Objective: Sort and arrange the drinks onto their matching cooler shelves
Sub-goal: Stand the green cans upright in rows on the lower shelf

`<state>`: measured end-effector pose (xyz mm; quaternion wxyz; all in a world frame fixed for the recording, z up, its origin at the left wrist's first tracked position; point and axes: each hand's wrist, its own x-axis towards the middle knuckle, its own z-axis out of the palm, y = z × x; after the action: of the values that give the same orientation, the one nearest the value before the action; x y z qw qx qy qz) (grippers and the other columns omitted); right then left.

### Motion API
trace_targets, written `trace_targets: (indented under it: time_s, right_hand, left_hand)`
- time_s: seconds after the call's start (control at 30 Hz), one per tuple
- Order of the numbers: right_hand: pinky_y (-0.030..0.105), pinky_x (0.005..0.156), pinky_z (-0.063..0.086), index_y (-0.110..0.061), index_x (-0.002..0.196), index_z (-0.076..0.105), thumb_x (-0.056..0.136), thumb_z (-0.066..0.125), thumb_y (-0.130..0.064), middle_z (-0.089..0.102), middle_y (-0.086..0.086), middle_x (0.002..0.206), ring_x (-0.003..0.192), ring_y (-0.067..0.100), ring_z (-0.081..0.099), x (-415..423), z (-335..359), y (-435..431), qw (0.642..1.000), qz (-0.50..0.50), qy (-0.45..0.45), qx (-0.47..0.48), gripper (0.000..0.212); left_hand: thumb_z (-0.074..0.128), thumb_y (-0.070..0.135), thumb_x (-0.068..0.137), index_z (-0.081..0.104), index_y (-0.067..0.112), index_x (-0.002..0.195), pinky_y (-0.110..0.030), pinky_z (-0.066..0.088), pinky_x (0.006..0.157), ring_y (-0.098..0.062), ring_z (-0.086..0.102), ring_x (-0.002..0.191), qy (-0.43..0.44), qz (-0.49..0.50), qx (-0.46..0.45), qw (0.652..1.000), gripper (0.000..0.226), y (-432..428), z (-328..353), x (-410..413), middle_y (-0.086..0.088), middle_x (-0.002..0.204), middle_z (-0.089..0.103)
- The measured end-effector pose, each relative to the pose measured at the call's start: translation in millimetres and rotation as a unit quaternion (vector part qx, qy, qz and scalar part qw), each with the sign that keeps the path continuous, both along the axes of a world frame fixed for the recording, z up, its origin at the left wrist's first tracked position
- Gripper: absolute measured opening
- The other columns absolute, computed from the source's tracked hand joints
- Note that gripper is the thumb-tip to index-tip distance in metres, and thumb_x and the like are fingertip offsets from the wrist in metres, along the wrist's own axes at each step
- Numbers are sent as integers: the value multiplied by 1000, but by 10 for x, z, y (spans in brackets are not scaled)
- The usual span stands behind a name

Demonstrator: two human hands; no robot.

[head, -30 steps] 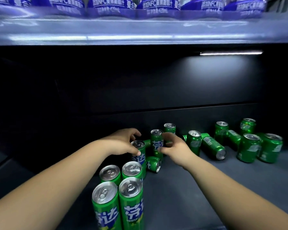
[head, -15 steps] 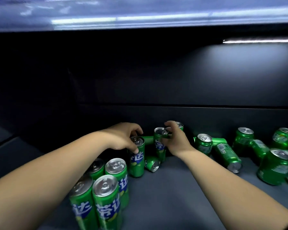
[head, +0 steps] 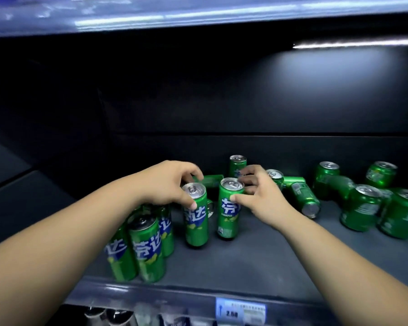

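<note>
On the dark cooler shelf, my left hand grips the top of a slim upright green can. My right hand grips the rim of a second slim green can standing just to its right. A cluster of upright slim green cans stands at the front left, partly hidden by my left forearm. Behind my hands one slim can stands upright and another green can lies on its side.
To the right, green cans of a stubbier shape stand or lie jumbled, one lying can pointing toward the front. A price tag sits on the shelf's front rail. Another shelf runs overhead. Bottle tops show below.
Both hands have drawn their cans toward the front of the shelf, away from the back wall. The view has tilted down, bringing the shelf's front rail and price tag into sight.
</note>
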<state>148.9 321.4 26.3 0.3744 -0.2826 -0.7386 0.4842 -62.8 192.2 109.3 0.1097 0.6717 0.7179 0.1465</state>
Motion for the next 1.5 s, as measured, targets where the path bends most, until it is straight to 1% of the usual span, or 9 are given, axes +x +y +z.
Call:
trace_targets:
  time_s: [0.27,0.37,0.47,0.63,0.73,0.9,1.17,1.33,1.5]
  right_hand:
    - [47,96,55,-37,111,48,69,85,-5,65,9,117,108,34,65,105,-130,-784,1000,14,-20,17,64]
    - [46,98,55,-37,112,48,63,83,-17,67,9,120,110,32,65,61,-180,-1023,1000,20,-16,8,63]
    - [42,101,52,-37,113,47,70,84,-9,67,6,121,112,28,65,24,-198,-1181,999,19,-25,23,63]
    - [33,89,57,-33,115,46,79,81,-6,65,3,118,100,15,68,6,-125,-1258,999,9,-52,12,57]
    - [28,80,59,-20,122,44,85,73,6,65,2,110,83,2,69,12,-84,-1270,998,16,-62,-4,54]
    - [23,79,55,-22,124,46,86,74,0,63,-5,108,91,9,66,19,-96,-1290,996,4,-91,14,52]
    - [19,74,52,-24,110,49,84,76,2,64,-5,102,79,-7,64,22,-158,-1200,996,15,-87,18,46]
    - [20,72,52,-22,109,51,80,80,2,65,-1,103,79,-4,63,33,-211,-1091,997,42,-71,3,47]
    - [32,91,56,-30,115,49,69,90,-11,65,7,114,97,11,63,70,-172,-898,991,107,-84,-11,65]
  left_hand:
    - [78,68,56,56,48,119,-35,43,94,-13,55,101,113,-14,-4,994,70,-531,-237,2,20,102,63]
    - [60,91,41,49,64,109,-43,44,96,-20,50,106,120,11,10,993,73,-649,-361,-92,18,98,59]
    - [51,96,40,46,67,110,-44,43,97,-23,48,109,132,4,24,991,76,-727,-407,-166,15,97,57]
    - [56,88,59,45,67,119,-37,36,100,-27,44,117,109,5,19,994,64,-800,-382,-133,5,110,55]
    - [67,67,76,51,53,131,-29,28,87,-29,41,121,101,9,18,995,58,-840,-339,-27,-3,123,50]
    - [67,71,72,54,48,126,-33,26,99,-22,39,127,104,-20,37,994,61,-817,-418,-116,2,125,55]
    - [73,64,71,59,38,120,-36,30,103,-11,51,109,112,-36,41,992,57,-760,-369,-110,13,108,66]
    - [75,66,66,57,42,115,-46,17,117,-6,51,108,123,-38,10,992,57,-677,-351,-147,16,105,62]
    - [77,67,62,57,44,114,-45,9,117,-1,53,111,135,-38,-12,990,60,-617,-307,-139,20,106,62]
